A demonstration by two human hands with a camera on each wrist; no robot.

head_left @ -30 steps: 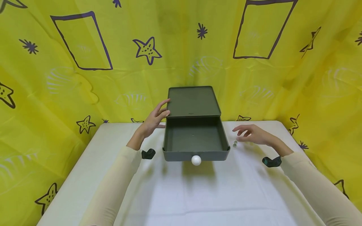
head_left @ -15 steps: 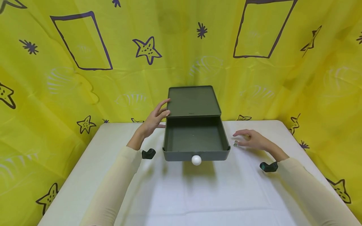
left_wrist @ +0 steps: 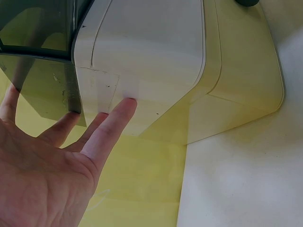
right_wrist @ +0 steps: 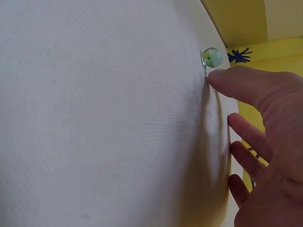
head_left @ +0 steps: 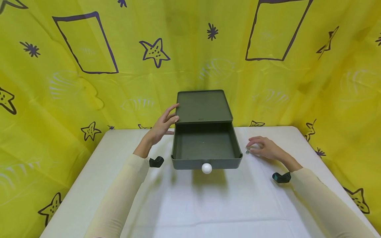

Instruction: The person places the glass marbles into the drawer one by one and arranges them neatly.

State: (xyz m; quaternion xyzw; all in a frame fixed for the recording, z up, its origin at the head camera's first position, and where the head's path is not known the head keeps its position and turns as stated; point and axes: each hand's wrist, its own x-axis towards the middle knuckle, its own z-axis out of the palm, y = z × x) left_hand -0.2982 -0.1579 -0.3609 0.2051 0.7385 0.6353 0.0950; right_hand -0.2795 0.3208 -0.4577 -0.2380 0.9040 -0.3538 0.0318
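Note:
A small dark grey-green drawer box (head_left: 203,107) stands at the back of the table with its drawer (head_left: 205,164) pulled out, a round white knob (head_left: 206,168) on the front. My left hand (head_left: 160,128) rests against the box's left side; in the left wrist view its fingertips (left_wrist: 128,105) touch that side wall. To the right of the drawer, small clear greenish glass marbles (head_left: 247,152) lie on the table. My right hand (head_left: 267,148) is at them, with its thumb (right_wrist: 227,80) right beside one marble (right_wrist: 212,57). The index finger is largely hidden behind the thumb there.
A white cloth covers the table (head_left: 208,208). Behind and on both sides hangs a yellow curtain (head_left: 184,43) with starfish drawings. Dark wrist cameras sit near both sleeves, the right one (head_left: 281,177) low over the cloth.
My right hand has come down and slightly towards me, its thumb and index finger now around the marbles. The left hand and the drawer box have stayed put.

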